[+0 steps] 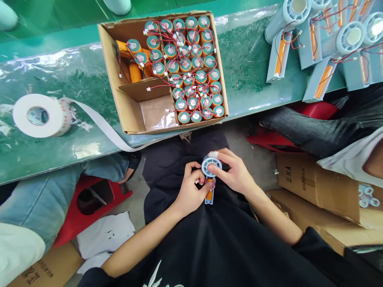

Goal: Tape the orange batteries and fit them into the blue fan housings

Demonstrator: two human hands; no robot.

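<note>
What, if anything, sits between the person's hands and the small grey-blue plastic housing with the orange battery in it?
Nothing visible does. Both the left hand and the right hand already touch the grey-blue plastic housing over the lap; the left fingers sit at its orange battery and red wires, the right fingers on its round top.

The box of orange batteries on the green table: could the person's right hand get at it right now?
Probably not at once: the right hand and left hand both grip a small fan housing over the lap. The cardboard box sits open-topped straight ahead, nothing between.
</note>
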